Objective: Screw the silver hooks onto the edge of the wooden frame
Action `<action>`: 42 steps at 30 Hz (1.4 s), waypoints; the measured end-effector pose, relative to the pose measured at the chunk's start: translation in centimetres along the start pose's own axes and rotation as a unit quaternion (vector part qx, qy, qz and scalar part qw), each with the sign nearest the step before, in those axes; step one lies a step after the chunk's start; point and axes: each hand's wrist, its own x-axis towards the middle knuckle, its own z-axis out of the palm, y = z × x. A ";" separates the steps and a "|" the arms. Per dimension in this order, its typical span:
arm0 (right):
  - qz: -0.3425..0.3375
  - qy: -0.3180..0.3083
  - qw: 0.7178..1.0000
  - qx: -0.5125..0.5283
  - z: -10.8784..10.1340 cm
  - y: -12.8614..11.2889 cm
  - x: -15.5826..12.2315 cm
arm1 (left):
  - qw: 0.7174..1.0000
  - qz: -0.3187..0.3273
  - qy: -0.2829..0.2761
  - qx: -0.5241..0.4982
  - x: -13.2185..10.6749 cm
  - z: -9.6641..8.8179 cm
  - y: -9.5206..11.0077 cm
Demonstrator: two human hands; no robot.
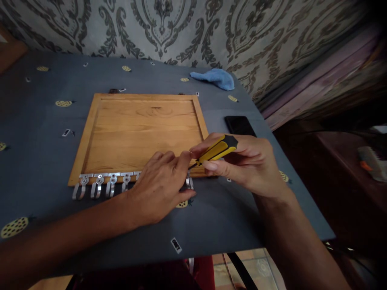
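A yellow-and-black screwdriver (217, 150) sits in the fingers of my right hand (254, 163), tilted, its shaft pointing down and left. The tip meets the right end of a metal hook rail (113, 177) along the near edge of a framed wooden board (142, 133). My left hand (163, 183) lies across the rail's right part, fingers on the board side and thumb near the last hook (189, 184). It covers the rail's middle hooks. Several silver hooks show to its left. The screw under the screwdriver tip is too small to make out.
The board lies on a table with a grey-blue cloth (42, 161) printed with pineapples. A blue rag (216, 78) is at the back right, and a black phone (240, 125) rests beyond my right hand. Patterned wallpaper (160, 28) rises behind the table. A small dark screw (73, 133) lies left of the board.
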 end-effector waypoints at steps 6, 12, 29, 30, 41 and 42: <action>-0.006 0.050 0.998 -0.034 0.5 0.4 -0.1 | 1.000 0.000 0.011 0.002 -0.1 0.0 0.0; -0.027 0.135 0.988 -0.065 1.3 0.9 -0.2 | 1.000 0.006 0.020 0.011 0.0 0.0 0.1; -0.005 0.146 0.986 -0.083 1.6 0.8 -0.5 | 1.000 0.008 0.016 0.015 -0.1 0.2 0.0; -0.006 0.143 0.986 -0.084 1.6 0.8 -0.6 | 1.000 0.010 0.017 0.016 -0.1 0.2 0.0; -0.007 0.070 0.997 -0.033 1.1 0.6 -0.2 | 1.000 -0.002 0.021 0.010 0.0 0.2 0.0; 0.004 0.061 0.998 -0.020 0.9 0.6 -0.2 | 1.000 -0.002 0.023 0.010 0.0 0.2 0.0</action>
